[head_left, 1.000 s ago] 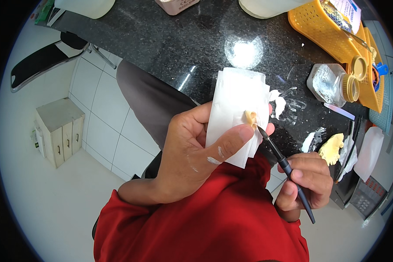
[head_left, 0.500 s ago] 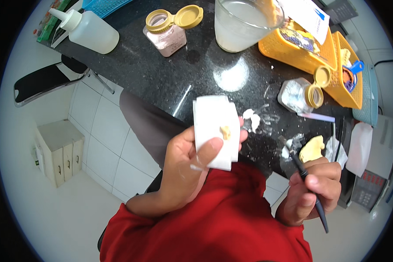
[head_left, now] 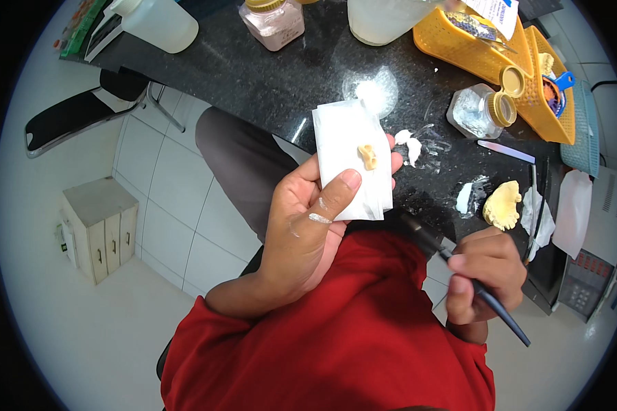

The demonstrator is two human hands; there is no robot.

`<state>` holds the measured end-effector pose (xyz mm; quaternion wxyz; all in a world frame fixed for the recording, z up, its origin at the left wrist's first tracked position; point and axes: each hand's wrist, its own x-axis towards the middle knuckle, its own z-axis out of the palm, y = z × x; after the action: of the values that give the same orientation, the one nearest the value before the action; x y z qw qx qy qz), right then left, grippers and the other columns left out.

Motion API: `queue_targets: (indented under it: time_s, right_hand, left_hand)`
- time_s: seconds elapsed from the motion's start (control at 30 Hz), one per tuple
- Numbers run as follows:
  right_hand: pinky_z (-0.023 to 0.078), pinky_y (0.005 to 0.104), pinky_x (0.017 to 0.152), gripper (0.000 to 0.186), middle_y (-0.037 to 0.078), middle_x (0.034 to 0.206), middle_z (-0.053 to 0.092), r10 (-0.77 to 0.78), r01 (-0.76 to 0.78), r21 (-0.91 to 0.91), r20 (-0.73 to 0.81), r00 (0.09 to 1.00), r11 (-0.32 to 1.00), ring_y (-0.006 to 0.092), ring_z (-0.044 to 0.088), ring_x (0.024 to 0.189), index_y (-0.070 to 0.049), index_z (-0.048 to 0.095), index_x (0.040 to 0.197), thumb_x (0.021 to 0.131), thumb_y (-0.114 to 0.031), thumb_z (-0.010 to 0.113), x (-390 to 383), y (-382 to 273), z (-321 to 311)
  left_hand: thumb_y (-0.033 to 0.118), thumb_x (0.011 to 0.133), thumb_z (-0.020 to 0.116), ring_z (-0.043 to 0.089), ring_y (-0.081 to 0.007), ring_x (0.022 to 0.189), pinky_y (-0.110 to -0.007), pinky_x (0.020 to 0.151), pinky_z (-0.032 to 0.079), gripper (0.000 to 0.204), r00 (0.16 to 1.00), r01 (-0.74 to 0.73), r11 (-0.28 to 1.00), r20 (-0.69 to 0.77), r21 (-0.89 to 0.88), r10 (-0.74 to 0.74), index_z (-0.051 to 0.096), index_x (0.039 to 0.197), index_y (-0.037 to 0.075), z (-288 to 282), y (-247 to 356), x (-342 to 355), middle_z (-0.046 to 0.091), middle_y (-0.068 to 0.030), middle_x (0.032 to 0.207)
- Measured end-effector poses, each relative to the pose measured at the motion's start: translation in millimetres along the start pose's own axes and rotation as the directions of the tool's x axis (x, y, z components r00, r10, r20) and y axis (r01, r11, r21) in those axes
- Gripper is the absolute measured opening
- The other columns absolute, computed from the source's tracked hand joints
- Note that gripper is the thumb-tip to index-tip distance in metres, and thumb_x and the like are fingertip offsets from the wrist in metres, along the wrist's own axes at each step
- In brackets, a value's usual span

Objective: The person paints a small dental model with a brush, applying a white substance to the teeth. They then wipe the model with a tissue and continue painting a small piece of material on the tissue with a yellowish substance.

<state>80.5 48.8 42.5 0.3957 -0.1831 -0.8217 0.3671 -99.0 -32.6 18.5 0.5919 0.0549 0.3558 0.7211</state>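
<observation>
My left hand (head_left: 301,229) holds a folded pad of white tissue (head_left: 343,130), thumb on top and fingertips showing past its right edge. On the pad, just beyond the thumb, lies a small yellowish tooth-shaped piece (head_left: 368,157). White smears mark that thumb. My right hand (head_left: 487,274) grips a slim black brush (head_left: 428,236) by its tapered handle. The brush head points up and left, apart from the pad, and is too blurred to show its tip clearly. Beyond the right hand, a yellow dental cast (head_left: 502,205) rests on the dark counter.
White powder lumps (head_left: 411,147) and a white smear (head_left: 464,198) mark the counter (head_left: 253,82). A gold-lidded jar (head_left: 476,109) stands open near the yellow baskets (head_left: 459,58). Along the far side are a squeeze bottle (head_left: 159,27), a pink-filled jar (head_left: 274,24) and a cloudy container (head_left: 384,20).
The brush has swung left and nearer my body, away from the white smear by the cast. The tissue pad sits slightly higher in view. The view has shifted, so the counter things appear moved.
</observation>
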Motion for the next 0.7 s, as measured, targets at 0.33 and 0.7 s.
queue_targets:
  time_s: [0.33, 0.7]
  right_hand:
    - [0.047, 0.0245, 0.047, 0.027, 0.007, 0.071, 0.059, -0.028, 0.033, -0.023, 0.203, 0.979, 0.999, 0.0161, 0.058, 0.058, -0.004, 0.070, 0.087, 0.060, -0.003, 0.070, 5, 8, 10]
    - [0.052, 0.0231, 0.062, 0.015, 0.014, 0.082, 0.058, 0.406, -0.386, 0.126, -0.251, 0.879, 0.914, 0.0137, 0.060, 0.067, 0.004, 0.054, 0.092, 0.079, 0.005, 0.061, -4, 25, 18]
  left_hand:
    - [0.010, 0.093, 0.049, 0.050, -0.0283, 0.119, -0.036, 0.099, 0.043, 0.042, 0.999, 0.032, 0.999, -0.039, 0.003, -0.032, 0.038, 0.129, -0.009, 2, 0, 1, 0.046, -0.0235, 0.131]
    - [0.017, 0.093, 0.051, 0.052, -0.0304, 0.117, -0.036, 0.096, 0.044, 0.046, 0.992, 0.123, 0.990, -0.011, 0.066, -0.123, 0.039, 0.129, -0.010, -4, 7, 4, 0.047, -0.0247, 0.130]
